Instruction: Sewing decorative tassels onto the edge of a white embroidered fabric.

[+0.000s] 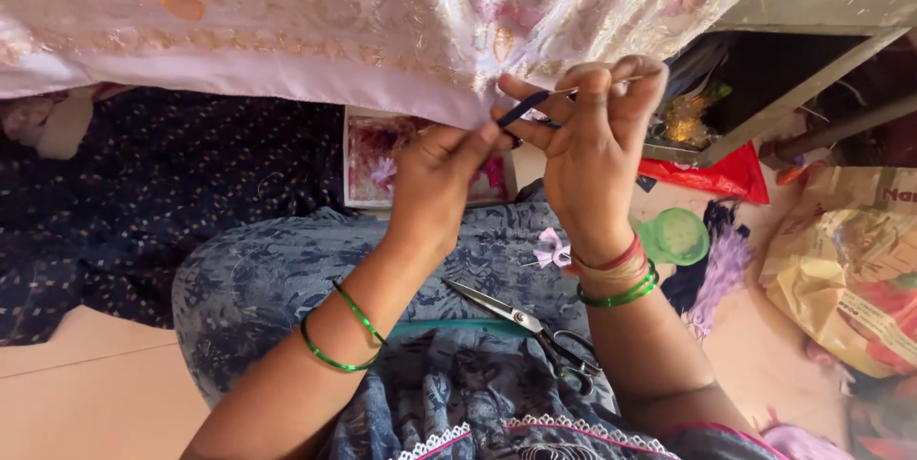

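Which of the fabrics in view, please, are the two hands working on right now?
The pale pink embroidered fabric hanging above; the dark blue dotted cloth lies untouched on the floor.

Pink cloth point(382, 11), upper frame: woven, glossy, with metallic gold patterning and a smooth satin border. Scissors point(521, 319), lower centre: polished metal blades (black handles, matt). Bangles point(344, 341): glossy green. Lap fabric point(287, 269): matt printed blue cloth. Green lid point(676, 235): translucent plastic.
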